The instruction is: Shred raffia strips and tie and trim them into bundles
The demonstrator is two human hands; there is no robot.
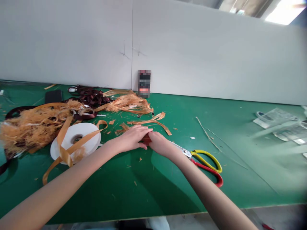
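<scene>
My hands meet over the middle of the green table. My left hand (133, 137) is curled with its fingers pressed together over a small bundle of frayed orange-brown ribbon (145, 139), whose loose strands stick out past the knuckles. My right hand (158, 143) is closed in a fist around the other end of the bundle, touching the left fingertips. Most of the bundle is hidden by the fingers. Scissors (203, 159) with one yellow and one red handle lie beside my right forearm, their blades partly covered by it. Cut orange ribbon strips (153, 120) lie just beyond my hands.
At left, a white spool (88, 135) with orange ribbon lies beside a heap of frayed fibres (31, 127). Dark brown ribbon (90, 97) and another fibre bunch (129, 103) lie farther back. A phone-like device (144, 83) leans on the white partition (203, 54). Clear plastic packs (275, 119) lie right.
</scene>
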